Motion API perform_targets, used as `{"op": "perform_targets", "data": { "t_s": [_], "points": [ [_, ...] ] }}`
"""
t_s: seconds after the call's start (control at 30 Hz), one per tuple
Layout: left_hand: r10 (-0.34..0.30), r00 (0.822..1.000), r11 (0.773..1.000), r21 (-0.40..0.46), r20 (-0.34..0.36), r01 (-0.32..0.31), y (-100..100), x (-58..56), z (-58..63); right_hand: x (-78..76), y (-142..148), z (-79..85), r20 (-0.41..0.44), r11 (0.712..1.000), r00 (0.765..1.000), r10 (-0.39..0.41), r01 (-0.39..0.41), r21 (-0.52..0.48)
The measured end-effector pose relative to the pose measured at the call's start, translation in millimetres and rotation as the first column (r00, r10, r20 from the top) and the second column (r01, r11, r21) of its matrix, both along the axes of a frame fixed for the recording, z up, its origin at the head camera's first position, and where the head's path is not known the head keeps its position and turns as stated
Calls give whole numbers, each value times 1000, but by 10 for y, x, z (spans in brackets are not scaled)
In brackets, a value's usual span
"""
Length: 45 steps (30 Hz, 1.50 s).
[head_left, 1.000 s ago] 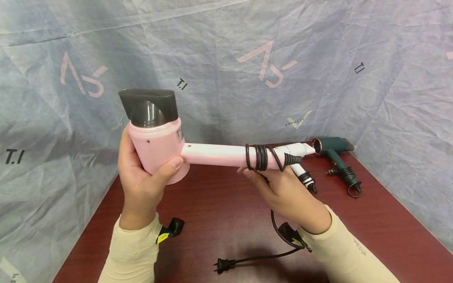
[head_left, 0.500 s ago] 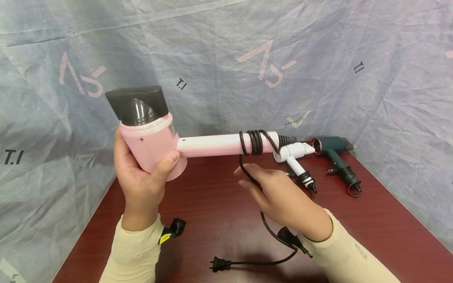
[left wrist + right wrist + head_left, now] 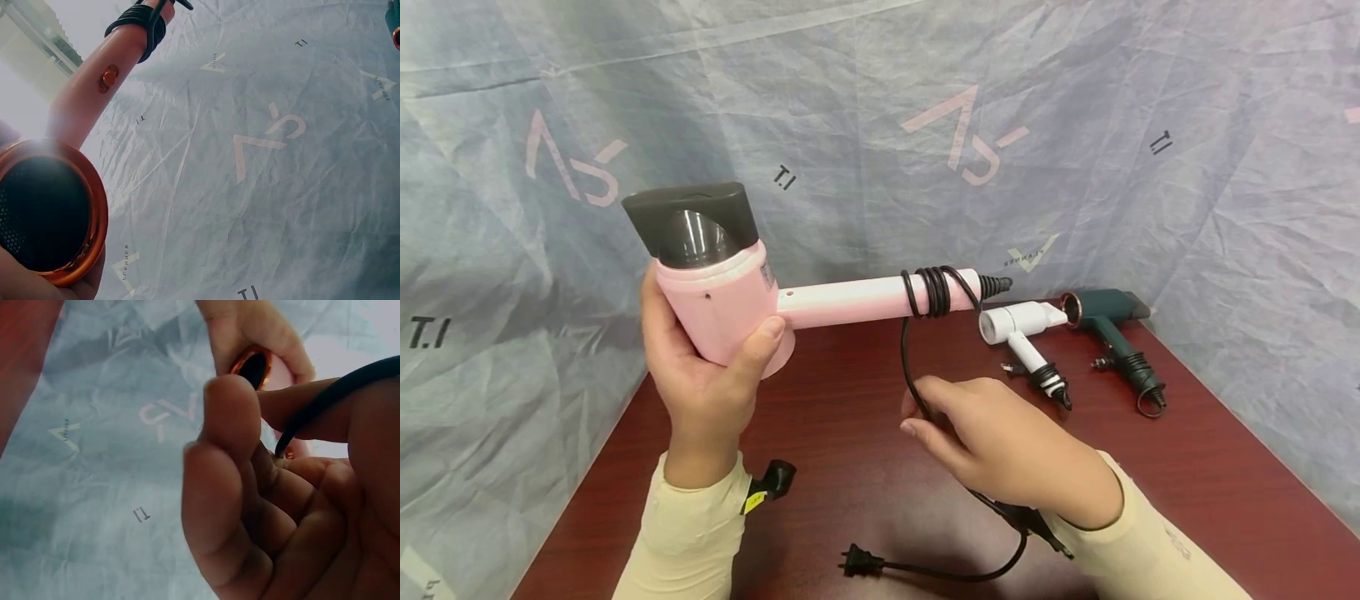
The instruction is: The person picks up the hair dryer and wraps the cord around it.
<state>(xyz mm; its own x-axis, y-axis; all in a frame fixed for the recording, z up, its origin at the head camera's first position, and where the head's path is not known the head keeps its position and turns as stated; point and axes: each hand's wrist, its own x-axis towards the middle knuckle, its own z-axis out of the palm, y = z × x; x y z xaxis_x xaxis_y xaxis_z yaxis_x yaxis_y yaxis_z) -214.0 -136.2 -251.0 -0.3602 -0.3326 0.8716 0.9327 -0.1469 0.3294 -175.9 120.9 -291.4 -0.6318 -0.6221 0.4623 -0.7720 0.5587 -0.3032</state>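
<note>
In the head view my left hand [image 3: 700, 396] grips the head of a pink hair dryer [image 3: 715, 312], fingers behind it and thumb in front. Its black concentrator nozzle [image 3: 692, 223] points up, and the handle extends to the right. Black cord [image 3: 906, 354] is wound several times round the handle's end, and a loose length drops into my right hand [image 3: 1007, 442], whose curled fingers hold it. The cord's two-pin plug [image 3: 861, 561] is low in front. The left wrist view shows the dryer's copper-rimmed grille [image 3: 44, 212] and an orange handle switch [image 3: 109, 77].
A small white hair dryer [image 3: 1022, 321] lies at the back right of the reddish-brown table [image 3: 835, 433]. Right of it is a dark green hair dryer [image 3: 1108, 310]. Both have cords wrapped on their handles. A grey printed sheet [image 3: 865, 200] hangs behind the table.
My right hand has come away from under the handle and moved down, drawing out a length of cord. The dryer has shifted left, its handle end rising. The white dryer is now uncovered.
</note>
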Motion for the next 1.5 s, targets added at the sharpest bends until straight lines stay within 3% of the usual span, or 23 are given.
{"op": "perform_targets", "data": {
  "t_s": [0.3,0.53,0.63,0.73,0.87,1.17,1.4,1.5],
  "points": [
    [10,999,999,-33,32,-9,-51,-25,-20,135,78,116,-24,997,997,73,-72,25],
    [128,990,987,-103,57,-122,-74,-19,-29,196,135,186,-34,998,999,29,-31,-60],
    [198,978,969,-169,72,-183,-80,-7,-44,200,151,198,-59,994,998,2,-9,-107],
    [222,972,951,-236,80,-198,-81,3,-49,204,168,207,-89,990,995,-32,19,-143],
    [205,976,931,-320,71,-172,-73,18,-36,206,188,215,-117,985,992,-49,29,-169],
    [248,967,863,-465,50,-197,-75,76,-4,141,249,241,-209,984,976,-52,14,-180],
    [223,973,814,-561,62,-150,-111,105,-8,46,288,274,-335,975,942,-18,-57,-213],
    [204,977,803,-581,66,-129,-139,57,-52,-7,294,281,-386,970,922,-17,-78,-230]
  ]
}}
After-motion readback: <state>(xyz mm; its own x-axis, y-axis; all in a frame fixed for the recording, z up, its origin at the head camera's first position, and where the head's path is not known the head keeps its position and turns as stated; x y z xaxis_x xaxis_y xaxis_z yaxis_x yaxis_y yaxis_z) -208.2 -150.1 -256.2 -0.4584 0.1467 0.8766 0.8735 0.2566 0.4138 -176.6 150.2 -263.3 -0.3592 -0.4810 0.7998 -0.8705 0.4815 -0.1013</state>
